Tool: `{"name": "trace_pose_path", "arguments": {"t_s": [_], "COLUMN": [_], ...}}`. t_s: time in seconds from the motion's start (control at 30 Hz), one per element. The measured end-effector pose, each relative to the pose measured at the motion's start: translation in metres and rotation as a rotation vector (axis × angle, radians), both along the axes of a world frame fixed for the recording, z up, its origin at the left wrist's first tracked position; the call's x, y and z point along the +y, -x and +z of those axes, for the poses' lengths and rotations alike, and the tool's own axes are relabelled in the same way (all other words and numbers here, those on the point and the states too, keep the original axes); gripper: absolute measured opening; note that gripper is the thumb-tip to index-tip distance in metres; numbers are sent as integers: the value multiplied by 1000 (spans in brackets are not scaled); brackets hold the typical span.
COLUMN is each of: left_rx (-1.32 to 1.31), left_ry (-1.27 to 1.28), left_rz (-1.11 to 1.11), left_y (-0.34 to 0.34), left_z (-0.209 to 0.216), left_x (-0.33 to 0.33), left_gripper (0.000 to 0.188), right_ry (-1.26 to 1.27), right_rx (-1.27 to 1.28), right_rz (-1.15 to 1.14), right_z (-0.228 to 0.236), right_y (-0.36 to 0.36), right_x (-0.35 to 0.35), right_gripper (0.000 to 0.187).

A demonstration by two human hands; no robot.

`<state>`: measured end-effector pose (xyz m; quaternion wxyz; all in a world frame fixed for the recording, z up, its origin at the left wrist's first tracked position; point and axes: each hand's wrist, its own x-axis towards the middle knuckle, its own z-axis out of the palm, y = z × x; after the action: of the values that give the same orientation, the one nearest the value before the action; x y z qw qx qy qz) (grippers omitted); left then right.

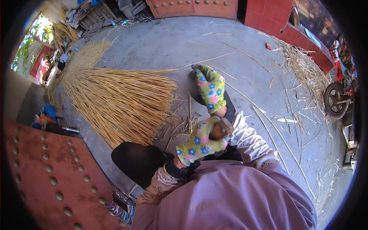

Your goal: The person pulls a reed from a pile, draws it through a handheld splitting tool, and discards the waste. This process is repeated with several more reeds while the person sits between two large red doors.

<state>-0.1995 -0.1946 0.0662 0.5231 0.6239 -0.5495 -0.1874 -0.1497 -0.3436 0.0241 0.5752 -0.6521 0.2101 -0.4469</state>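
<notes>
Both my hands wear lime-green gloves with blue and pink flowers. My left hand [201, 142] is low, near my lap, its fingers curled round a brown, rounded piece [221, 129] that looks like wood; its exact kind does not show. Farther out, my right hand [210, 88] has its dark-tipped fingers bent together above the floor, and what they hold, if anything, is hidden. Thin straw stalks [245, 97] lie on the floor beside it. To the left spreads a large fan-shaped bundle of yellow stalks [122, 99], cut ends toward my hands.
Loose straw [301, 63] is heaped along the right wall by a small black wheel [334, 100]. A studded red door panel [50, 172] stands at lower left, another [191, 8] at the back. Short straw bits litter the grey floor [161, 42]. A small red box [268, 46] lies farther off.
</notes>
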Motion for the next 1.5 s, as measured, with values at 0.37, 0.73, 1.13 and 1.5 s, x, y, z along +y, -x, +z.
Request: {"name": "trace_pose_path", "arguments": {"t_s": [0.37, 0.73, 1.13, 1.5], "left_rx": [-249, 909, 1636, 1595], "left_ry": [-122, 102, 377, 419], "left_rz": [327, 482, 987, 997], "left_y": [-9, -80, -151, -146], "left_z": [-30, -2, -134, -104], "left_x": [17, 60, 126, 151], "left_gripper": [47, 27, 51, 54], "right_ry": [-436, -405, 59, -568], "right_rx": [-19, 455, 974, 784], "right_rz": [777, 757, 1006, 1585], "right_z": [-68, -33, -291, -202], "right_y": [9, -81, -202, -262], "right_x": [-16, 11, 82, 154], "right_gripper": [24, 17, 56, 48]}}
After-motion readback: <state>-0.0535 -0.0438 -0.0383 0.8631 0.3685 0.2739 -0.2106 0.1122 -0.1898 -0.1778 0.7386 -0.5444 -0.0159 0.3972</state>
